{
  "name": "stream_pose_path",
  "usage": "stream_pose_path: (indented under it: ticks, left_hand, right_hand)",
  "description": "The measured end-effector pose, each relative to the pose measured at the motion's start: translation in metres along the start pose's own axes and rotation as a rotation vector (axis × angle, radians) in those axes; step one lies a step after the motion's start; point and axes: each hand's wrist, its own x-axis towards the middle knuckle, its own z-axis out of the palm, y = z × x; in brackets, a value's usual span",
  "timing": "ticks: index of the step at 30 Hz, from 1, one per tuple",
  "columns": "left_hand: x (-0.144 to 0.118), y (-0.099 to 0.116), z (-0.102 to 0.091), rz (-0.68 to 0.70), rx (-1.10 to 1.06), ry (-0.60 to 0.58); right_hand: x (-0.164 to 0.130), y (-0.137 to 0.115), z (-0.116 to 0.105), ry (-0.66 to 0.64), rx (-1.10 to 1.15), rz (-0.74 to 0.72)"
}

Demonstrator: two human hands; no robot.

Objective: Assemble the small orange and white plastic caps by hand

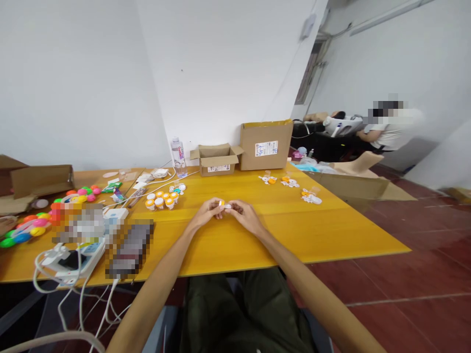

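Note:
Over the middle of the table, my left hand [206, 213] pinches a small orange-and-white piece [222, 203]. Close against it, my right hand [246, 214] has its fingers closed on a small white part [228, 206]. The two pieces meet or nearly meet; their exact kind is too small to make out. Left of my hands stands a cluster of small round orange-and-white items [159, 201], with white and teal bits behind it. Farther right lie small piles of loose white and orange parts, one pile [271, 181] near the large box and another [311, 197] nearer the right edge.
Behind are an open small carton [218, 159], a large cardboard box [267, 147] and a water bottle [178, 158]. A phone [131, 247], power strip [91, 257], cables and colourful beads [37, 223] crowd the left. A person [392, 130] sits at the far right.

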Motion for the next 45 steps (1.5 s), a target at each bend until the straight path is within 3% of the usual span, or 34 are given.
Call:
stream_pose_path:
  ticks: [8, 22, 37, 45]
  left_hand:
    - [-0.0018, 0.0037, 0.0028, -0.037, -0.013, -0.002]
    - [-0.0019, 0.0053, 0.0022, 0.023, -0.002, -0.007]
    - [-0.0014, 0.0029, 0.0047, -0.059, 0.056, 0.011]
    - [-0.0027, 0.0042, 0.0024, 0.016, 0.008, 0.036]
  right_hand:
    - [-0.0031, -0.0003, -0.0006, 0.071, -0.055, -0.102]
    - [-0.0008, -0.0033, -0.0014, -0.005, -0.09, -0.02]
    - [-0.0091, -0.0027, -0.0018, 0.093, -0.196, -0.202]
    - [-0.0025, 0.0036, 0.0013, 0.089, -0.093, -0.074]
